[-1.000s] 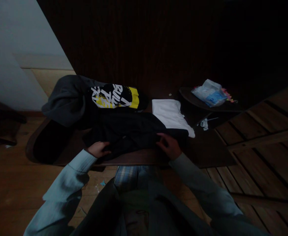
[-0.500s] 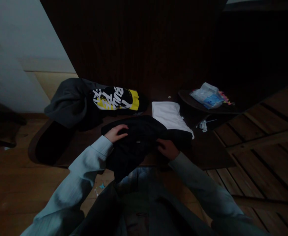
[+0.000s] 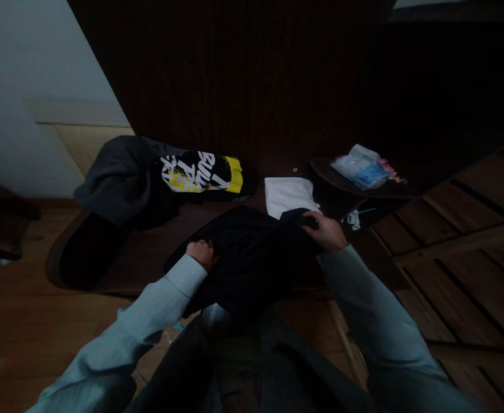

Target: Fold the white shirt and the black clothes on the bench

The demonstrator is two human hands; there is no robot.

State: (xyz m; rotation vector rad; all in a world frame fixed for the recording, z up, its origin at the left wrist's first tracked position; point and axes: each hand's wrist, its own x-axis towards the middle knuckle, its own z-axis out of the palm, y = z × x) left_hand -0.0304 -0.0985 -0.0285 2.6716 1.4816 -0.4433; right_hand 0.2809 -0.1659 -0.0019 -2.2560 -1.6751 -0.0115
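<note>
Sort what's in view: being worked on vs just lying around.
In hand: black garment, gripped by left hand and right hand.
Lying about: white folded cloth, black-and-yellow printed shirt, grey garment, plastic packet at far right.

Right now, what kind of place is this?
Probably a room in a home, though it is dim. Clothes lie on a dark wooden table: a printed shirt, a folded white cloth, and the black garment gripped by the left hand and right hand. The floor is wooden.
</note>
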